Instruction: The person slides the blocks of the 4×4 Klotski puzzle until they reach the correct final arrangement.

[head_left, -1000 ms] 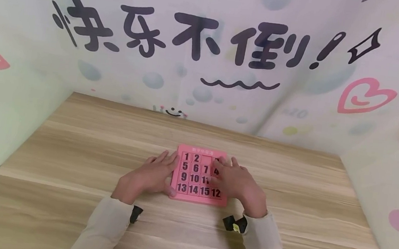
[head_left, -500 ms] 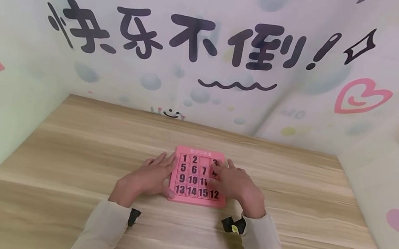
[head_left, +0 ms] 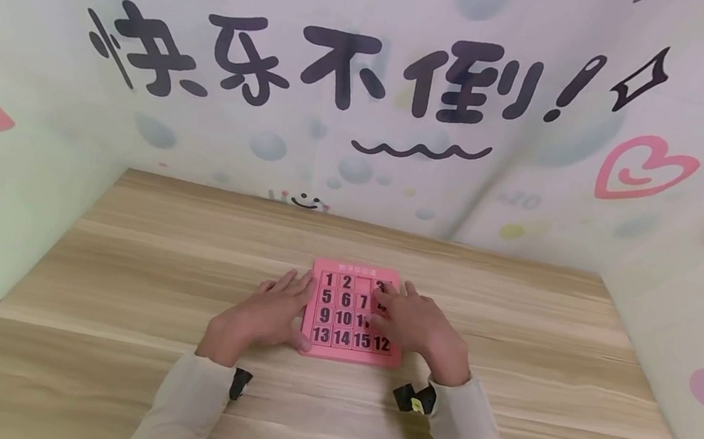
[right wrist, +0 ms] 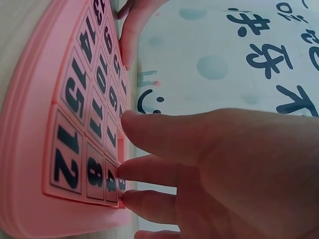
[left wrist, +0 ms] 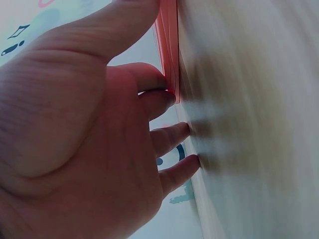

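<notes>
A pink number slide puzzle (head_left: 350, 354) lies flat on the wooden table, its black-numbered tiles in rows. In the top row there is a gap between the 2 tile (head_left: 347, 282) and the 3 tile (head_left: 380, 286). My left hand (head_left: 265, 314) rests along the puzzle's left edge, thumb near the lower corner; in the left wrist view some fingertips reach the table. My right hand (head_left: 415, 319) reaches over the right side, its fingertips touching around the 3 tile. It covers much of the 4 tile and the 8 tile (right wrist: 94, 171), which shows in the right wrist view.
Bare wooden table (head_left: 158, 285) surrounds the puzzle. Behind it rises a pale printed wall (head_left: 260, 110) with large black characters, and white side walls flank the table.
The 3 tile shows more fully beside my right fingers and appears slightly farther left. Both hands keep nearly the same places; the head view shifts a little.
</notes>
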Demonstrator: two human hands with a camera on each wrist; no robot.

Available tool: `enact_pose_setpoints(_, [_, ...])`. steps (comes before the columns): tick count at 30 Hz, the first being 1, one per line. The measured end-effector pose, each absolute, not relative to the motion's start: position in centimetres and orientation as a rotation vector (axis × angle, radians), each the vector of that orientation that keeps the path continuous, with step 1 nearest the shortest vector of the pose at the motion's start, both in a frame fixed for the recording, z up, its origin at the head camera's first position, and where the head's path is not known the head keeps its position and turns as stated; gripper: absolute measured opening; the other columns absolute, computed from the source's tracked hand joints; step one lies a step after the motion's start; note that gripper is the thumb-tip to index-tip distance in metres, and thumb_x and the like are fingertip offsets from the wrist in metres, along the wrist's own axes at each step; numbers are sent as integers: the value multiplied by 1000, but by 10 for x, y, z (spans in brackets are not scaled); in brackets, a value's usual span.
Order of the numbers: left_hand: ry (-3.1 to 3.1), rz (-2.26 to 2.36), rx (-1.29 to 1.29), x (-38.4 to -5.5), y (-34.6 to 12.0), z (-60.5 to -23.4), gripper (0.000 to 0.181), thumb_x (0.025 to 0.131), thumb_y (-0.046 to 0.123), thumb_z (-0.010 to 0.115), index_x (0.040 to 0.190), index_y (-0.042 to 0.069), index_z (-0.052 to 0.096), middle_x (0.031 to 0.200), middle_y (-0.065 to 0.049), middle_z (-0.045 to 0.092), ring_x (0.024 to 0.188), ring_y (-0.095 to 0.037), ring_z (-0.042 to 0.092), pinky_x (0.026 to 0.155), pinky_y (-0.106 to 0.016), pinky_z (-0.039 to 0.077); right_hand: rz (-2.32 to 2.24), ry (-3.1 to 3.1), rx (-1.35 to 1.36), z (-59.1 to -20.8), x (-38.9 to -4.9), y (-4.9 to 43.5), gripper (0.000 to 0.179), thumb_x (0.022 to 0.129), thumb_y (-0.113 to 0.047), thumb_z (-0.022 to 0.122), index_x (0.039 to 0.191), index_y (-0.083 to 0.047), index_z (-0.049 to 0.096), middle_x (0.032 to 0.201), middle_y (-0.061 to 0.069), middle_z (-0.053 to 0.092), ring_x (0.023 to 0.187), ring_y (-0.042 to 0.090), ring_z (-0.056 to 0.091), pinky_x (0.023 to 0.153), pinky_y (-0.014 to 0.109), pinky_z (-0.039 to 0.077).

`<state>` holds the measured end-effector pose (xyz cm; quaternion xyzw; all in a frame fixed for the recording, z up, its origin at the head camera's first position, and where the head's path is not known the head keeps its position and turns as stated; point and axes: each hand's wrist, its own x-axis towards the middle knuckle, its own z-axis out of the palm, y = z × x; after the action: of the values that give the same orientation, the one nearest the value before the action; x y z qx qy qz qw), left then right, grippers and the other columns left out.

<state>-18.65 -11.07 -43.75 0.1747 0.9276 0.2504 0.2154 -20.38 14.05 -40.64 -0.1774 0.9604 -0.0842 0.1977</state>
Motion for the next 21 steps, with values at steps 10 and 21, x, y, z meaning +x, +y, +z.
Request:
enact_pose_setpoints(10, [2575, 680, 485, -186, -110, -438, 105, 89, 33, 83, 166, 2, 19, 176, -14, 8, 164, -39, 0, 132, -60, 6, -260, 2682, -471, -407, -203, 137, 56, 108, -34, 55, 158, -9, 47, 168, 19, 35, 157, 51, 22, 127, 64, 27])
enact_pose_setpoints(21, [2579, 672, 486, -187, -110, -438, 104, 89, 33, 83, 166, 2, 20, 176, -14, 9, 164, -39, 1, 132, -60, 7, -236, 2686, -490, -409, -204, 135, 56, 109, -36, 54, 158, -10, 47, 169, 17, 35, 158, 50, 22, 127, 62, 28])
